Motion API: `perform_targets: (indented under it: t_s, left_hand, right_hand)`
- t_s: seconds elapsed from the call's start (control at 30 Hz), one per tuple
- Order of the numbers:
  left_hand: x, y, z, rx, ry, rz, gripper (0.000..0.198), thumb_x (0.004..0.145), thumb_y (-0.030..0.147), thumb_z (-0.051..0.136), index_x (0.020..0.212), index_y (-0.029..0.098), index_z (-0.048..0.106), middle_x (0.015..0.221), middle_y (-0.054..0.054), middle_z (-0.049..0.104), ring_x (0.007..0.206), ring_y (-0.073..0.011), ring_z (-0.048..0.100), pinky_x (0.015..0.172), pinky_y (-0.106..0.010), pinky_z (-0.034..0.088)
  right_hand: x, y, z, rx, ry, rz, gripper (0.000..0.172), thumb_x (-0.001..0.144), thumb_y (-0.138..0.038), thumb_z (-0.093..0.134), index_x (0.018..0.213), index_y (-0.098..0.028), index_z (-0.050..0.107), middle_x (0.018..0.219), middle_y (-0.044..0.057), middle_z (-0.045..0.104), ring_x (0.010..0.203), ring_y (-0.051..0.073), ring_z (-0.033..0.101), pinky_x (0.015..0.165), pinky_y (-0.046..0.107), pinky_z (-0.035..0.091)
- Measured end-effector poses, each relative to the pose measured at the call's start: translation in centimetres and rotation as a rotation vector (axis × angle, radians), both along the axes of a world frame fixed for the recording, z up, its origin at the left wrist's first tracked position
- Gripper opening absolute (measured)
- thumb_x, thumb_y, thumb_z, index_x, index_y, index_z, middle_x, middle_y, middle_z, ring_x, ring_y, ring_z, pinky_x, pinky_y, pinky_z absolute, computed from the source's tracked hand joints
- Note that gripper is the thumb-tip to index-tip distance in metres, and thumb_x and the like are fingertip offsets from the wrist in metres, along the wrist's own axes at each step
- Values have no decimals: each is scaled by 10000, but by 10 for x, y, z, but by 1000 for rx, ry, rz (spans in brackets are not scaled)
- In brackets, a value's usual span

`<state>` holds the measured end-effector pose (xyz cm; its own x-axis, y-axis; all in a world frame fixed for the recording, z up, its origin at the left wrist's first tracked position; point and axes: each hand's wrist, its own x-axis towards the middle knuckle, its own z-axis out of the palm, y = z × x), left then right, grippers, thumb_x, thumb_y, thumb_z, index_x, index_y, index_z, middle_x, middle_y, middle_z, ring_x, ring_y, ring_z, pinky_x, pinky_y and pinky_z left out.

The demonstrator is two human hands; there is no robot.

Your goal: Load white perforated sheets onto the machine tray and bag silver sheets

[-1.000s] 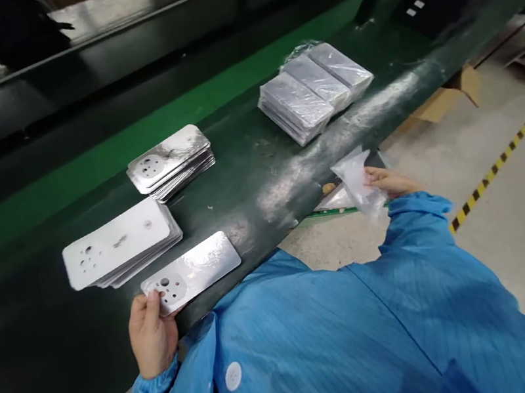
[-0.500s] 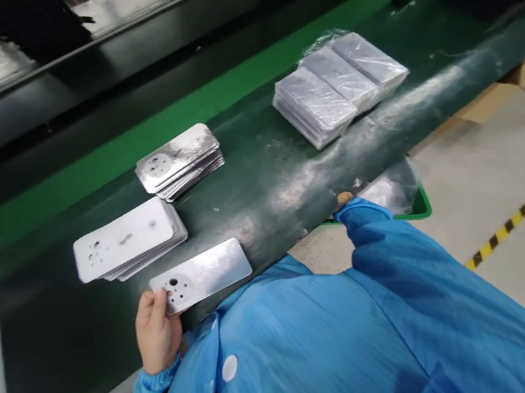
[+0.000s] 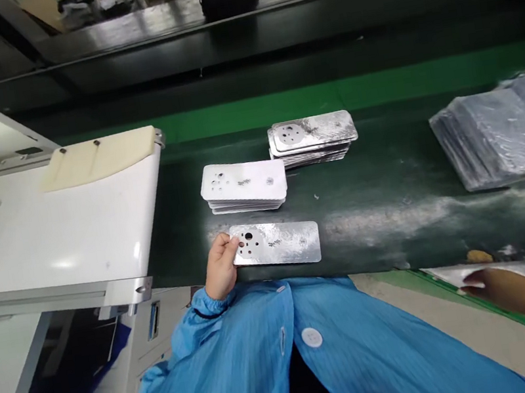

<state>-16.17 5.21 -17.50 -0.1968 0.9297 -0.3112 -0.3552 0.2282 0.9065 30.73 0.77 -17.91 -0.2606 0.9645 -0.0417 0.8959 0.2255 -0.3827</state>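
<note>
Dark green worktop fills the head view, with a white machine butting in from the left. Right by the near edge lies a silver plate, flat, with its long axis running left to right. The left hand pinches the end with the holes, thumb on top, so it's clearly the nearer one. The right hand is well apart, low and off to the right below the edge, over a shiny sheet. It's too blurry to tell if it grips anything. Two plate stacks sit just behind.
</note>
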Motion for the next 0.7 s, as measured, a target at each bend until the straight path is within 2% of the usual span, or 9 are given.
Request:
perform_targets:
  t_s: [0.07,0.1,0.13,0.2,0.27,0.3,0.47,0.6,0.7]
  left_hand:
    - [2,0,0,47,11,-23,419,669,485,765,680,172,486,607,51,573,541,-69,498,539,-187,402]
    - [4,1,-1,71,13,-40,406,694,483,750,694,175,486,623,48,583,559,-74,510,553,-191,410]
    - [7,3,0,95,11,-63,393,717,481,735,708,178,485,638,46,592,574,-77,521,567,-194,417]
    - [16,7,2,143,4,-113,370,756,473,708,729,183,481,654,45,599,586,-80,529,580,-199,427]
    - [23,12,9,193,4,-150,360,775,467,696,736,185,476,654,45,599,578,-79,534,577,-202,436]
    - [25,14,13,215,0,-157,355,783,473,687,750,186,481,662,43,607,579,-82,547,580,-208,447]
    - [13,10,30,276,-126,-160,399,825,540,610,1024,217,488,1043,-66,713,843,-189,709,793,-364,551]
    - [-3,-5,18,228,-122,-109,407,825,521,622,1032,203,475,1067,-116,722,879,-225,726,817,-403,562]
    - [-10,-14,5,182,-116,-89,384,838,493,621,1019,186,478,1005,-120,737,846,-224,731,779,-383,571]
  right_hand:
    - [-48,2,40,-174,79,176,201,786,-388,550,617,-373,658,561,16,661,443,249,621,377,350,476]
    - [-78,5,60,-151,112,222,152,831,-382,533,807,-382,683,778,18,729,632,258,692,514,367,563]
    - [-109,11,77,-22,158,265,157,868,-352,520,930,-352,665,988,39,726,842,259,704,683,381,599]
    - [-169,28,102,307,153,449,237,838,-400,609,1022,-251,616,1317,134,576,1206,351,544,979,542,481]
    - [-211,51,112,403,14,584,352,793,-409,662,1044,-171,596,1461,211,397,1340,429,362,1058,657,325]
    - [-224,64,113,398,-23,649,318,806,-341,641,1055,-151,584,1463,224,385,1330,409,381,1050,627,351]
    - [-212,160,122,374,10,656,294,783,-304,589,1044,-169,565,1414,193,446,1262,347,454,995,518,415]
    - [-177,255,119,224,0,489,388,716,-396,625,1043,-202,550,1407,159,463,1258,369,451,1052,597,308]
    - [-169,296,103,42,-100,488,407,708,-425,600,1045,-201,555,1395,165,482,1314,385,400,1052,679,234]
